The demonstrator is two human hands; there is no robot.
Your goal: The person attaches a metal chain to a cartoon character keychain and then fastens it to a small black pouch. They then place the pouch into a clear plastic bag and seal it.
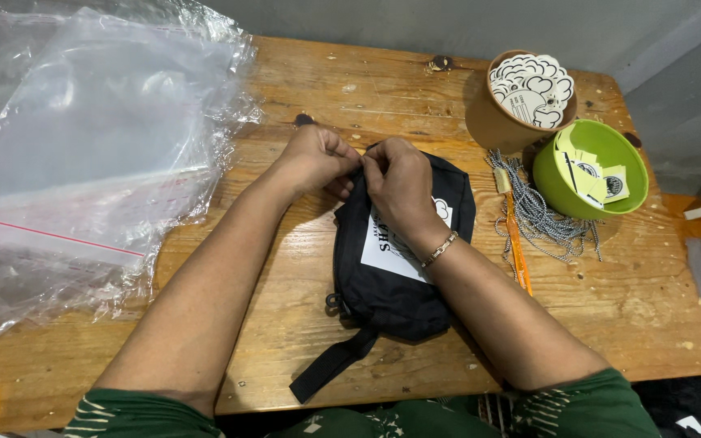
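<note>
A small black pouch bag (pixel 391 280) with a white printed patch and a black strap lies in the middle of the wooden table (pixel 302 324). My left hand (pixel 318 158) and my right hand (pixel 399 182) meet at the bag's far top edge, fingers pinched together on it. What the fingertips pinch there is hidden by the hands. A metal bracelet sits on my right wrist.
A heap of clear plastic bags (pixel 83 154) covers the table's left side. At the right stand a brown cup of white cloud-shaped tags (pixel 525 97) and a green bowl of paper tags (pixel 594 166). Black-and-white cords (pixel 541 219) and an orange tool (pixel 517 243) lie beside them.
</note>
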